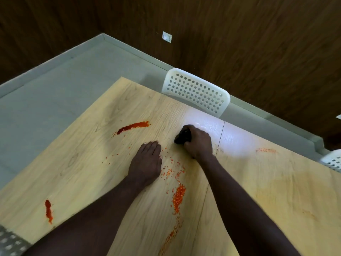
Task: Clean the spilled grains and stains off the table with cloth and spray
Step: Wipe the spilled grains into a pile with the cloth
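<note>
Orange grains [178,197] lie in a heap and a scatter on the light wooden table [83,172], between my two forearms. A red streak [133,126] stains the far part of the table. A second red stain [48,211] sits near the left edge, and a faint orange smear [265,150] marks the right side. My right hand [198,141] is shut on a dark bunched cloth [182,136] pressed to the table beyond the grains. My left hand [147,161] rests flat, palm down, fingers together, just left of the scattered grains. No spray bottle is in view.
A white perforated chair back [195,91] stands at the table's far edge. Another white chair [332,161] shows at the right edge, and a grey perforated one [10,242] at bottom left. A table seam [220,137] runs beside my right hand. Grey floor and brown walls surround.
</note>
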